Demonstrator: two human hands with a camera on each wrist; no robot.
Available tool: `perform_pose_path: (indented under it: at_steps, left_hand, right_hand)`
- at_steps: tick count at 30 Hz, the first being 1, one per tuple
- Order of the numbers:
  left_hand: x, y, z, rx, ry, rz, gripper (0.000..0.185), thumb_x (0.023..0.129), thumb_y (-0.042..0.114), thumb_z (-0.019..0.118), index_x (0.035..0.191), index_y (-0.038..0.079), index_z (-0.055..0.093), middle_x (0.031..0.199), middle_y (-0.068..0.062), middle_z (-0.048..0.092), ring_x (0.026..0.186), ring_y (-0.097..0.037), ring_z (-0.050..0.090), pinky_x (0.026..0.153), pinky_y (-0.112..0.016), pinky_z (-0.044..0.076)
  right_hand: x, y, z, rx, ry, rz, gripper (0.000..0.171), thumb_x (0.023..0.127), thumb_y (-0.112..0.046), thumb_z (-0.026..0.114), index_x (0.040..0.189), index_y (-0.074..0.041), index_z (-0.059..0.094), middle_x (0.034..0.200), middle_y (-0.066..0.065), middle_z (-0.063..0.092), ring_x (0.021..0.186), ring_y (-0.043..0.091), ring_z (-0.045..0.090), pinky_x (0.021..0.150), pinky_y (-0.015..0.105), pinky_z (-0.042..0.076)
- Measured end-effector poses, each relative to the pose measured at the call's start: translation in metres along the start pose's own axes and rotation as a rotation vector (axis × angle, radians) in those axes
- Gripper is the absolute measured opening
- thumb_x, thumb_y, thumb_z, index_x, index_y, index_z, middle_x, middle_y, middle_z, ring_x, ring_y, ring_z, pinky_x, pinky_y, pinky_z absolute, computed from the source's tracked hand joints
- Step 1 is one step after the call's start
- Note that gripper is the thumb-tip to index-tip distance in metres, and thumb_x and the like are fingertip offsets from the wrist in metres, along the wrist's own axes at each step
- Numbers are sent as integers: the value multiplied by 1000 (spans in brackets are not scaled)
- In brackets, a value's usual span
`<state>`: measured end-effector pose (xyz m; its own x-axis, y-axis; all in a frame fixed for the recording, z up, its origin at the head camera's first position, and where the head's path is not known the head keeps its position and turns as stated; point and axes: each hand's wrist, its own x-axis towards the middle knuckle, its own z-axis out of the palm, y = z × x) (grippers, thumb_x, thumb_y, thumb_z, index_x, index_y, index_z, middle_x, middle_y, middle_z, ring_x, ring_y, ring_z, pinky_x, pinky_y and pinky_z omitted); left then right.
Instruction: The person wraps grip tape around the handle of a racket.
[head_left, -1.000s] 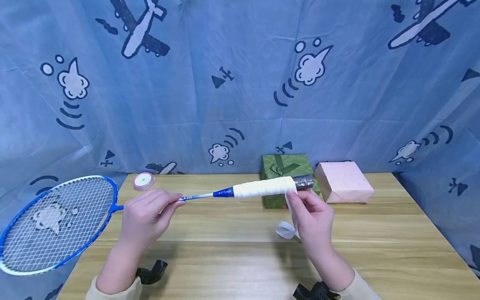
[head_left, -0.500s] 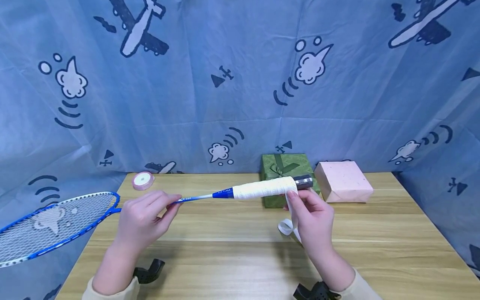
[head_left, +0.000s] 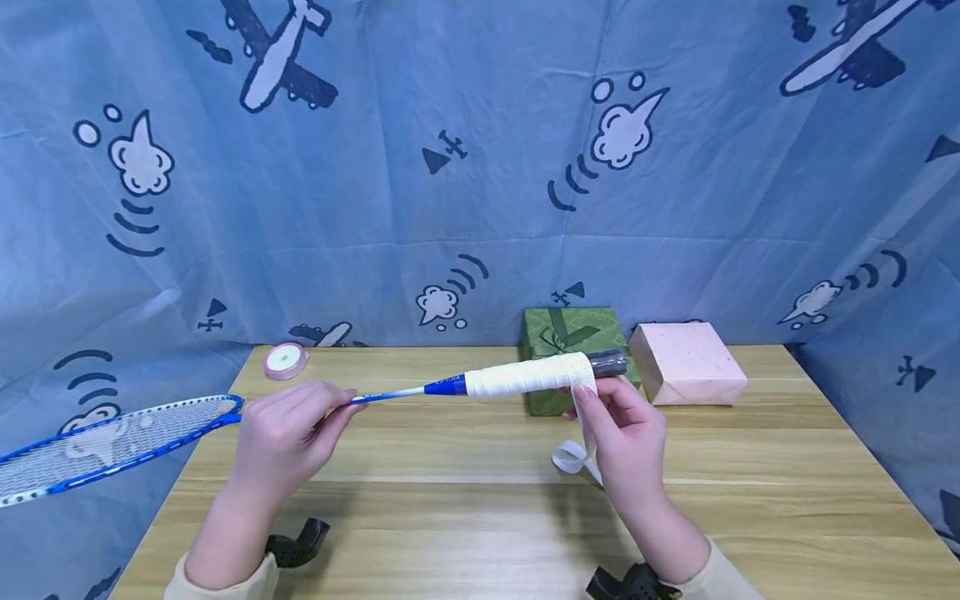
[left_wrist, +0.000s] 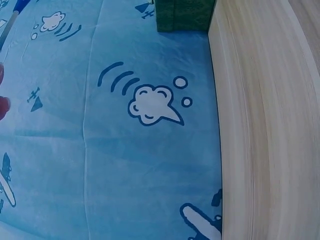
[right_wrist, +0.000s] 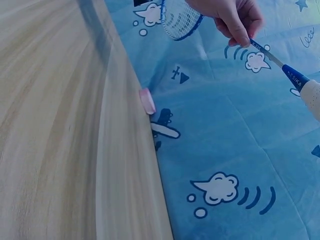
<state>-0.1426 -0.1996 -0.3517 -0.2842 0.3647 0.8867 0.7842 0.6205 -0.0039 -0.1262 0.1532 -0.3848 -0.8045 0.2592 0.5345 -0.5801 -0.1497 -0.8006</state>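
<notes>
Pinching a blue racket (head_left: 446, 387) by its shaft (head_left: 401, 393) with the left hand (head_left: 283, 427), left of centre in the head frame, and white tape (head_left: 582, 427) with the right hand (head_left: 628, 433), right of centre

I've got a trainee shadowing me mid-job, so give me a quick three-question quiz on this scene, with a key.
1. True or false: the dark end of the racket sticks out past the white wrap.

2. What does the left hand pinch?
A) the strings
B) the shaft
C) the rim

3. Fill in: in the head view, the pink box stands to the ____ of the green box.

Key: 1 true; 2 B; 3 right.
</notes>
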Motion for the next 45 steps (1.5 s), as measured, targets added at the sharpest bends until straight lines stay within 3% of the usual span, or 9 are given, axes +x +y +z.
perform_pose_path:
  at_steps: [11,15,19,24,27,31,35,39,45]
  left_hand:
    - [2,0,0,35,34,17,35,102,34,67,83,6,77,77,-2,71,61,-17,63,51,-26,47]
    - [1,-1,0,29,24,25,33,102,32,67,82,7,75,75,-1,70,56,-14,61,47,-24,45]
    - [0,-1,0,36,0,20,29,102,28,64,83,9,75,75,1,68,54,-11,57,44,-21,41]
    - [-1,0,-1,30,-38,-2,20,100,22,64,90,9,76,79,2,70,58,-12,62,47,-24,46]
    - [-1,0,-1,26,-47,-1,18,99,22,66,89,10,76,79,2,70,57,-12,62,46,-24,45]
    - [-1,0,-1,23,-27,24,24,101,25,65,85,11,78,78,2,68,54,-10,56,43,-21,40]
    - [1,0,-2,19,-11,28,28,103,29,66,85,11,79,78,1,68,54,-9,56,44,-20,40]
    - [3,2,-2,23,-5,20,31,103,32,66,85,11,79,79,0,68,53,-10,56,45,-21,42]
    - [2,3,-2,18,4,17,31,102,32,67,86,10,80,78,0,69,52,-10,54,46,-21,41]
  right_hand:
    - [1,-1,0,-10,3,33,15,98,8,61,87,17,63,91,12,75,75,17,73,66,30,61]
    - [1,0,0,44,-30,5,13,98,12,58,88,19,61,91,12,74,77,17,72,66,29,61]
    - [1,0,1,12,-8,28,15,99,9,60,87,18,62,89,9,74,72,17,70,65,29,61]
    - [1,-3,2,-39,40,96,19,100,3,63,85,15,63,88,9,77,71,18,71,65,29,61]
    - [1,-3,2,-36,42,87,17,99,4,63,84,13,64,86,9,77,67,17,70,65,29,61]
    - [2,-2,1,-20,30,50,18,98,6,63,83,14,64,85,12,77,63,17,68,62,27,60]
    - [2,-3,1,-70,47,75,21,99,3,64,83,16,63,86,14,78,61,17,68,59,27,59]
    - [2,-3,0,-90,51,92,20,100,2,63,83,14,63,86,11,78,66,15,71,59,28,60]
    - [2,-2,-1,-15,2,55,15,99,8,59,89,19,59,88,10,77,78,16,74,63,28,60]
